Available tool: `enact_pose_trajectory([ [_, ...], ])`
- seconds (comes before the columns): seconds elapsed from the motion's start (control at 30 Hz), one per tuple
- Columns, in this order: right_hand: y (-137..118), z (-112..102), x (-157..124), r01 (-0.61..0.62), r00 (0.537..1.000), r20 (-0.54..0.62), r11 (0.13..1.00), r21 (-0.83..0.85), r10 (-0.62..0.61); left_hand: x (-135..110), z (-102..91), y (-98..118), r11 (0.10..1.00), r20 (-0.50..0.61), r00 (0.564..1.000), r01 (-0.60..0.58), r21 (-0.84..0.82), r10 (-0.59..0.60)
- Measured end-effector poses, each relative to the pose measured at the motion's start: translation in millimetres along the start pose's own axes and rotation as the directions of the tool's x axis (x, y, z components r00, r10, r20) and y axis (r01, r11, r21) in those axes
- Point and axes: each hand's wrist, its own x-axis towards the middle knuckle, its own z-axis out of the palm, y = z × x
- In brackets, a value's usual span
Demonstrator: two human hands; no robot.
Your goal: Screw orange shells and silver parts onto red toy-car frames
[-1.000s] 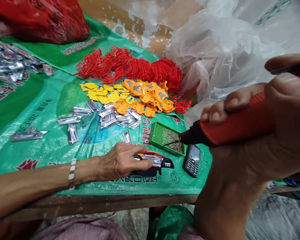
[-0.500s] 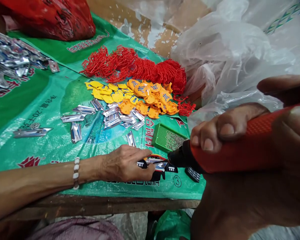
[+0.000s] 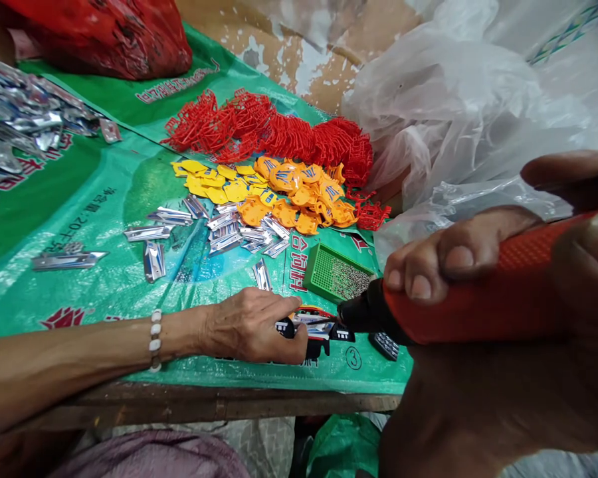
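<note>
Left hand (image 3: 256, 326) pins the toy assembly (image 3: 320, 346) beneath it: likely light, stiff, best edge-held. Right hand (image 3: 466, 242) grips a power screwdriver (image 3: 478, 305).

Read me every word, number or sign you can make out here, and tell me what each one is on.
"3", circled: on the green sheet, near its front edge.
"净含量:20千": left part of the sheet; what follows is partly covered by silver pieces.
"合": on the sheet, in red beside the green tray; the characters below it are unclear.
Too small, unclear or covered: blue marks on the orange pieces, the phone keys, the sheet's other lettering.
</note>
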Motion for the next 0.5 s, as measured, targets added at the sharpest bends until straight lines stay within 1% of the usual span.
enact_pose_trajectory([
  [0.07,-0.9,0.3,-0.9,-0.002,1.000,-0.002,1.000,-0.003,0.002,1.7,-2.4,-0.5,1.000,0.016,1.000,0.012,-0.007,-0.011],
  [0.1,-0.4,0.6,-1.2,0.002,1.000,-0.002,1.000,0.000,-0.002,2.8,-4.3,-1.4,1.000,0.030,1.000,-0.007,-0.002,0.007],
  [0.17,1.7,1.5,-1.0,0.004,1.000,0.000,1.000,0.009,-0.004,5.2,-9.1,-4.3,0.993,0.098,0.989,-0.113,0.022,0.110],
  [0.23,3.9,2.3,-0.4,0.032,0.999,-0.006,0.999,0.021,-0.031,7.3,-13.8,-7.4,0.975,0.169,0.963,-0.220,0.043,0.210],
  [0.27,4.8,2.6,-0.1,0.043,0.999,-0.012,0.999,0.019,-0.043,7.9,-15.6,-8.7,0.967,0.199,0.951,-0.249,0.046,0.235],
  [0.3,5.4,2.7,0.2,0.051,0.999,-0.019,0.999,0.015,-0.051,8.0,-16.7,-10.0,0.967,0.219,0.947,-0.252,0.045,0.236],
  [0.43,7.0,1.5,0.0,0.043,0.999,-0.021,0.999,-0.001,-0.043,3.1,-15.5,-14.3,0.983,0.234,0.955,-0.185,-0.016,0.183],
  [0.5,7.8,0.9,-0.4,0.089,0.995,-0.035,0.996,0.001,-0.089,-0.6,-13.2,-16.1,0.991,0.236,0.962,-0.132,-0.035,0.136],
])
